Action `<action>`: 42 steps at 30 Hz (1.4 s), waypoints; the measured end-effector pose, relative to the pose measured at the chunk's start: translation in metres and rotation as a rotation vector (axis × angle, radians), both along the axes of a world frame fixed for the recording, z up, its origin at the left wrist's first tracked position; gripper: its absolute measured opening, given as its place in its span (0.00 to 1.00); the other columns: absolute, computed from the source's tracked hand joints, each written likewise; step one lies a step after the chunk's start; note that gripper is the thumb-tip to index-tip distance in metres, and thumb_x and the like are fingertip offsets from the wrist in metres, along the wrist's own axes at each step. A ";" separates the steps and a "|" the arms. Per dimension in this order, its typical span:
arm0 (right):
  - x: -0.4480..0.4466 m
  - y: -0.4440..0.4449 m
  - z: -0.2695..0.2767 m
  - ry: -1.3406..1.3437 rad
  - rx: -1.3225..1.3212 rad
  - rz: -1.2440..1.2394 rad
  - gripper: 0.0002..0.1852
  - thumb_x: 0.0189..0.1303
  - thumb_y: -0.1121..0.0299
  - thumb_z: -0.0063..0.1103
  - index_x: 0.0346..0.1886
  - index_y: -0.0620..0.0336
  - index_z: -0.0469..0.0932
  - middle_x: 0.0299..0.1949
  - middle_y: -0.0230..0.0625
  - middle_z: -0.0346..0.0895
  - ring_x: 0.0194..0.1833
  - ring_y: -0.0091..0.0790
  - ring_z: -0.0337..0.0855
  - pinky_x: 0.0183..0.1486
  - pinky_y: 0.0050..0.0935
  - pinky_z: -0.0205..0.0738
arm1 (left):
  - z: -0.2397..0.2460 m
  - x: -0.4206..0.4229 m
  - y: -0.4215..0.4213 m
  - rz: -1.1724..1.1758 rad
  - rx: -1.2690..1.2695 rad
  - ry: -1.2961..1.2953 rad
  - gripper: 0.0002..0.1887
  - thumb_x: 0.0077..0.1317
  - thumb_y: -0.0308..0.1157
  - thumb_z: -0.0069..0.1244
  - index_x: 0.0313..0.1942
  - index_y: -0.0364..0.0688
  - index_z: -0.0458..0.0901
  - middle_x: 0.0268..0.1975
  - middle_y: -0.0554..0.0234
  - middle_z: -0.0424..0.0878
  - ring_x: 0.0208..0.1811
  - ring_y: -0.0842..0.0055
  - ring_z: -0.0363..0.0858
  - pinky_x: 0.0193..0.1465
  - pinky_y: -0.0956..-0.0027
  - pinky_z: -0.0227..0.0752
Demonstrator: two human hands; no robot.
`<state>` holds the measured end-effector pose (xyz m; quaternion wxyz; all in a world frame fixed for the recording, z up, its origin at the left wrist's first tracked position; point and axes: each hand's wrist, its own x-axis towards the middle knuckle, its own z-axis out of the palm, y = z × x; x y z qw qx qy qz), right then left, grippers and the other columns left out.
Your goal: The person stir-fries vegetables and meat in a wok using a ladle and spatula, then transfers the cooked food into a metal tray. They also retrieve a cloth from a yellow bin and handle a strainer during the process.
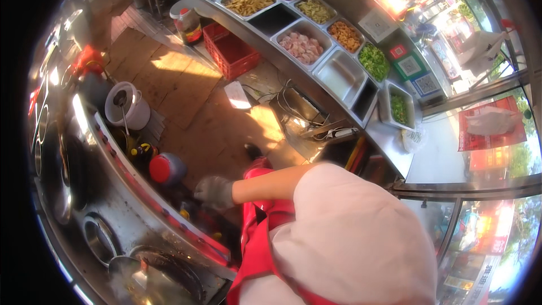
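My right hand point(214, 192), in a grey glove, reaches left across the front of my red apron point(271, 216). It is blurred, with the fingers seeming curled, and I cannot make out whether it holds anything. Nearest to it, up and to the left, is a plastic container with a red lid point(161, 168). Bottles with yellow caps stand low beside the stove; one yellow cap point(184, 214) shows just left of the hand. My left hand is out of view.
At left, the metal stove counter point(131, 203) bears a burner ring point(101, 239) and a steaming pan point(142, 277). A white bucket point(137, 112) with a ladle, a red crate point(230, 53) and cables point(296, 101) lie low. Steel food trays point(341, 76) line the right counter.
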<state>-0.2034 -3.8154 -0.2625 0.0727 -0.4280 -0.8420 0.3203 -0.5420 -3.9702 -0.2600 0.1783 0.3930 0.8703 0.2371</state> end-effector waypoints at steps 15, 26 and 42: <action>0.606 -0.047 -0.111 -0.488 -0.784 -2.111 0.46 0.67 0.40 0.41 0.74 0.68 0.40 0.76 0.53 0.37 0.75 0.47 0.46 0.73 0.39 0.52 | 0.084 0.222 0.232 -0.169 -0.158 0.283 0.32 0.64 0.26 0.51 0.69 0.48 0.62 0.60 0.51 0.69 0.57 0.63 0.72 0.59 0.62 0.67; 0.660 -0.075 -0.073 0.565 -0.304 -2.628 0.17 0.44 0.70 0.62 0.38 0.71 0.77 0.41 0.46 0.73 0.40 0.43 0.73 0.48 0.44 0.70 | 0.093 0.373 0.370 -0.533 -0.020 0.202 0.31 0.58 0.23 0.53 0.64 0.45 0.67 0.55 0.51 0.69 0.55 0.59 0.71 0.59 0.63 0.69; 0.360 0.412 0.068 0.484 -0.419 -1.156 0.35 0.35 0.77 0.56 0.56 0.73 0.69 0.47 0.46 0.76 0.45 0.40 0.79 0.48 0.32 0.76 | 0.044 0.328 0.559 -0.378 -0.037 -1.518 0.46 0.60 0.46 0.61 0.70 0.36 0.53 0.66 0.46 0.66 0.69 0.65 0.62 0.71 0.66 0.56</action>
